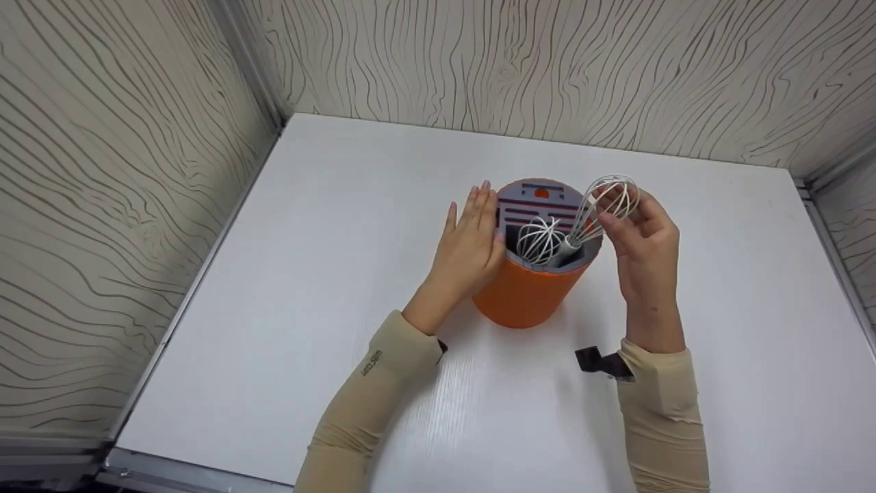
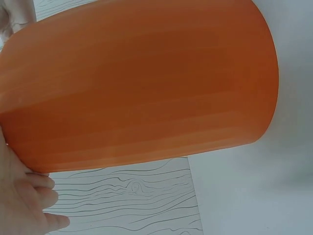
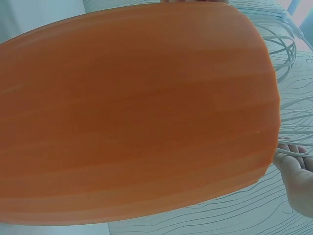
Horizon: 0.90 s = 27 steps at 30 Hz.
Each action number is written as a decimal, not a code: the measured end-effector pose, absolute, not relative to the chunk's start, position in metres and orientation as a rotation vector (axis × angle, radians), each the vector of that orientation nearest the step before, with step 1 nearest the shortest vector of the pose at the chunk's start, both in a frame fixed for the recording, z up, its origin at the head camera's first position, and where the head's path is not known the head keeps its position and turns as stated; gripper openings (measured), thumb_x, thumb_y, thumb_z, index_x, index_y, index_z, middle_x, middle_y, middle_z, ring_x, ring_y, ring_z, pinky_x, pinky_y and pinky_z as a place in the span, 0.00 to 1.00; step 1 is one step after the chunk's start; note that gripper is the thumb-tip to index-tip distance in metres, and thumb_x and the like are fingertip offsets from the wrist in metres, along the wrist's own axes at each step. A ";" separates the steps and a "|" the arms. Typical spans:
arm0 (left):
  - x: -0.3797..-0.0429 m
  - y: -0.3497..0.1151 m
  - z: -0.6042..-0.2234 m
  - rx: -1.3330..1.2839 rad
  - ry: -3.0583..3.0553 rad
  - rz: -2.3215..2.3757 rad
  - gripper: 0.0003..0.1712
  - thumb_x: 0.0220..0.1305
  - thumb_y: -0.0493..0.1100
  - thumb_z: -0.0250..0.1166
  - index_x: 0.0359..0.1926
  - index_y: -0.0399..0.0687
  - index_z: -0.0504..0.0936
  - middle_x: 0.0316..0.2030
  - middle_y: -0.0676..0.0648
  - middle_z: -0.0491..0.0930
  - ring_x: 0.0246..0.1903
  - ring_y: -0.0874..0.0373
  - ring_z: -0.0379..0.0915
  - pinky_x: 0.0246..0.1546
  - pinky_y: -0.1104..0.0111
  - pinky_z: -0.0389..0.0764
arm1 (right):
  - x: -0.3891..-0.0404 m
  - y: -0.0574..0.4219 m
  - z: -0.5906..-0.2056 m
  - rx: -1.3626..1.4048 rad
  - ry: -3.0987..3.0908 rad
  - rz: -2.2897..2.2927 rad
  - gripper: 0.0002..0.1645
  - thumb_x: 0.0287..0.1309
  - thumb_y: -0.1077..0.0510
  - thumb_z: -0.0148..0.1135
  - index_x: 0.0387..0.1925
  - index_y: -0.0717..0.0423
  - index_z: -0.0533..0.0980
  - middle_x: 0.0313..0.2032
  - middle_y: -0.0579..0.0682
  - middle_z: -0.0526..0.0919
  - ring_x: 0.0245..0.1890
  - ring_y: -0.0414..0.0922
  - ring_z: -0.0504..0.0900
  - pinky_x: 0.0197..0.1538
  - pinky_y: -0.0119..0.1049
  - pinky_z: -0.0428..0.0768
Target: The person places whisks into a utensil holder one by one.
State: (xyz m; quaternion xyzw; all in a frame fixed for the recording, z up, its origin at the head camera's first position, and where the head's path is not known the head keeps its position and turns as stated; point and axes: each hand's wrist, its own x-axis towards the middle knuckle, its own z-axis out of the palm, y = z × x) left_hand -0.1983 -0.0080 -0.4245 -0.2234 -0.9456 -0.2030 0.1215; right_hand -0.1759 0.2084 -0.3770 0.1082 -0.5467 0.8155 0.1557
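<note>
An orange round utensil holder [image 1: 523, 294] with a grey slotted top stands on the white table. Two white whisks rise from its front opening: a smaller whisk [image 1: 540, 239] at the left and a larger whisk [image 1: 619, 198] leaning right. My left hand [image 1: 469, 250] lies with straight fingers against the holder's left side. My right hand [image 1: 643, 233] pinches the larger whisk by its wires, and the lower handle is hidden inside. In the left wrist view the orange wall [image 2: 146, 88] fills most of the picture. The right wrist view shows the right hand [image 3: 296, 176] beside the whisk wires.
The white table [image 1: 308, 239] reaches back to wood-patterned wall panels [image 1: 445, 61]. A metal frame edge [image 1: 191, 281] runs along the table's left side. A small black wrist camera [image 1: 595, 361] juts from the right sleeve, over the table.
</note>
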 end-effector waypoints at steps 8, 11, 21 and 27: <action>-0.198 -0.008 -0.424 -0.658 -2.761 -0.579 0.33 0.70 0.47 0.39 0.71 0.34 0.51 0.72 0.40 0.47 0.72 0.50 0.39 0.67 0.50 0.46 | -0.177 0.207 -0.379 0.317 -1.557 2.352 0.20 0.51 0.76 0.57 0.49 0.75 0.71 0.45 0.64 0.78 0.48 0.52 0.77 0.54 0.38 0.75; -0.197 -0.009 -0.424 -0.659 -2.758 -0.586 0.33 0.70 0.47 0.39 0.71 0.34 0.52 0.72 0.40 0.47 0.72 0.51 0.39 0.67 0.50 0.45 | -0.177 0.207 -0.379 0.318 -1.558 2.339 0.20 0.51 0.76 0.57 0.49 0.76 0.71 0.45 0.63 0.78 0.47 0.51 0.78 0.53 0.38 0.75; -0.197 -0.008 -0.425 -0.651 -2.759 -0.587 0.34 0.70 0.47 0.39 0.71 0.34 0.51 0.72 0.40 0.47 0.72 0.50 0.39 0.67 0.51 0.44 | -0.177 0.205 -0.380 0.316 -1.509 2.321 0.22 0.49 0.78 0.57 0.49 0.71 0.74 0.42 0.61 0.79 0.43 0.49 0.79 0.50 0.35 0.77; -0.198 -0.008 -0.425 -0.646 -2.764 -0.564 0.33 0.70 0.47 0.39 0.71 0.34 0.51 0.72 0.40 0.47 0.71 0.50 0.40 0.67 0.50 0.46 | -0.176 0.204 -0.379 0.337 -1.552 2.303 0.24 0.49 0.78 0.58 0.51 0.73 0.74 0.44 0.64 0.78 0.44 0.51 0.78 0.48 0.34 0.77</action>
